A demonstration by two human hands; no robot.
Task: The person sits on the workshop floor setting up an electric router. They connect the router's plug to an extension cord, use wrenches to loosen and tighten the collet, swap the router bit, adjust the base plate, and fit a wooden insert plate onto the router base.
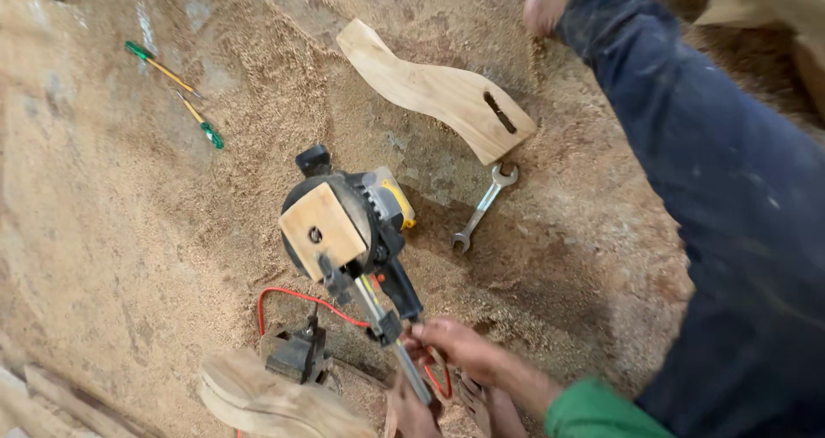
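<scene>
- Workshop floor (129, 232) deep in sawdust, with a black and yellow power tool (357, 223) at mid-scene, a square wooden block (322, 227) fixed over its round face
- A thin metal rod (382, 318) runs from the tool's near side down towards the person's hands, with a small dark clamp piece partway along it
- The right hand (455, 348), on a green-sleeved arm coming in from the near right, is closed tight around the rod just below that clamp piece
- The left hand (411, 414) sits at the near edge by the rod's lower end; it is mostly cut off, so whether it grips the rod cannot be told
- A red cable (301, 299) loops over the sawdust from the tool's left side round to the hands
- A small dark vice (296, 352) stands just left of the hands, with a curved wooden piece (275, 399) nearer still
- A slotted, curved wooden board (438, 90) lies far of the tool, with an open-ended spanner (483, 208) between the board and the tool's right side
- Two green-handled screwdrivers (172, 94) lie well apart at far left
- The person's leg in dark blue trousers (722, 189) stretches along the right, its bare foot (550, 0) at the far edge
- Judged from the grip, the work in hand is setting or turning the rod against the tool; the next move seems to call for a steady tool body and a firm hold on the rod, with the cable kept out of the way
</scene>
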